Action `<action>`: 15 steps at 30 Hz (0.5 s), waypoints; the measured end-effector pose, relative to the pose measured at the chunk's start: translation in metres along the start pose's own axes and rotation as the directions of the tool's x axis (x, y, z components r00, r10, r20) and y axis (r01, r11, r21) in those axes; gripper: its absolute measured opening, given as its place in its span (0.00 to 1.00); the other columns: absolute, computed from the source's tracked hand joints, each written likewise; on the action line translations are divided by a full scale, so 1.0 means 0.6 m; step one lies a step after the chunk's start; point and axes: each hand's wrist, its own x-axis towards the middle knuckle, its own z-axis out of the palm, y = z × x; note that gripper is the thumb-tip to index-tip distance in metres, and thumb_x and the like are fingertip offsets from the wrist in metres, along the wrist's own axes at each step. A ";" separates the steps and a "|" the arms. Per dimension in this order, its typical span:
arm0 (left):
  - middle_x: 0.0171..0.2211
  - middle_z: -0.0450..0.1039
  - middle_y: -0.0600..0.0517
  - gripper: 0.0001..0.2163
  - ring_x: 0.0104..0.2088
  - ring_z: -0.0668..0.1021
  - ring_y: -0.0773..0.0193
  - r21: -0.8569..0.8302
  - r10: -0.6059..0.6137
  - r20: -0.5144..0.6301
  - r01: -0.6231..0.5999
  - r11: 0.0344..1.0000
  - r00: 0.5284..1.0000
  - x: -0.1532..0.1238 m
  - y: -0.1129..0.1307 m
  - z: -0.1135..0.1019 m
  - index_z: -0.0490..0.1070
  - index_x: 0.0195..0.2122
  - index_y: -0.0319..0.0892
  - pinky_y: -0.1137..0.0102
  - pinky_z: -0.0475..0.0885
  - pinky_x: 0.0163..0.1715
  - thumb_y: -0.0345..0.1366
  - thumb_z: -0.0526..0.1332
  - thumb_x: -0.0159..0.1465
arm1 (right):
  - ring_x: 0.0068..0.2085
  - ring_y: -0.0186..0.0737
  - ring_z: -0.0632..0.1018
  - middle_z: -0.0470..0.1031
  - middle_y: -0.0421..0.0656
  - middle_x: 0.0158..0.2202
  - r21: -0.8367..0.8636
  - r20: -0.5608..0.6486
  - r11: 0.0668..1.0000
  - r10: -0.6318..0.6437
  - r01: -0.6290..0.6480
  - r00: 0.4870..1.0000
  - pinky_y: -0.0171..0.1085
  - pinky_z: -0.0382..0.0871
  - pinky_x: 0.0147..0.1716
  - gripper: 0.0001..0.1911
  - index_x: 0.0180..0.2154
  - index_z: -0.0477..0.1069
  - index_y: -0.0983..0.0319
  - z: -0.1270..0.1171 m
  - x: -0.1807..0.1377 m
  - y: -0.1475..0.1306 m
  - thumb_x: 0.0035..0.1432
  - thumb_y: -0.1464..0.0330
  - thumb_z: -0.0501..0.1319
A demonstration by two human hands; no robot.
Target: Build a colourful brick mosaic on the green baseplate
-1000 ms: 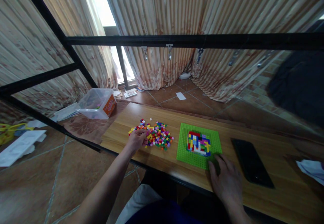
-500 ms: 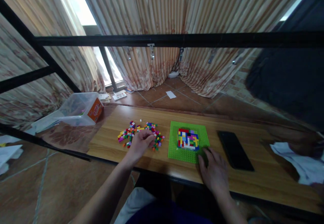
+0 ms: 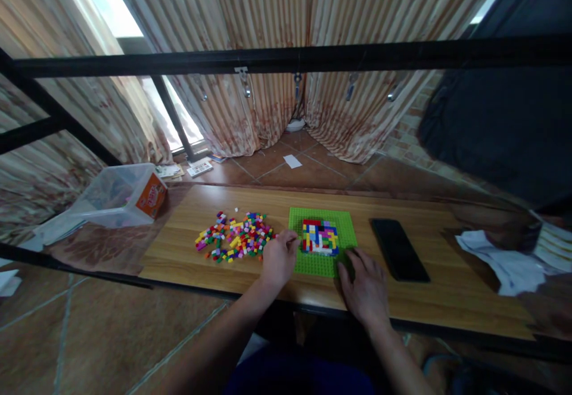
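Observation:
A green studded baseplate (image 3: 313,267) lies on the wooden table, with a multicoloured block of toy bricks (image 3: 320,238) built up on its middle. My left hand (image 3: 279,259) is over the plate's left edge, thumb and fingers pinched together; whatever is between them is too small to make out. At the plate's lower right corner rests my right hand (image 3: 365,282), its fingers apart and holding nothing. Left of my left hand, a spread of loose coloured bricks (image 3: 243,234) covers part of the table.
A black phone (image 3: 398,249) lies right of my right hand, and crumpled white paper (image 3: 496,261) farther right. Beyond the table's left end sits a clear plastic box (image 3: 116,195) with an orange label. A black metal bar (image 3: 268,58) crosses in front of the curtains.
My left hand has moved right, from above the loose bricks to the baseplate's left edge, still pinched. My right hand stays at the plate's corner. The whole view has shifted slightly.

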 end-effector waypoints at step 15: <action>0.27 0.75 0.55 0.01 0.28 0.74 0.69 -0.211 -0.066 -0.009 0.062 0.976 0.998 0.001 -0.009 0.032 0.73 0.27 0.41 0.74 0.67 0.30 0.31 0.64 0.56 | 0.53 0.52 0.69 0.70 0.53 0.54 -0.015 0.003 1.000 -0.003 0.003 1.000 0.50 0.64 0.51 0.22 0.51 0.70 0.64 -0.006 0.002 -0.003 0.64 0.58 0.51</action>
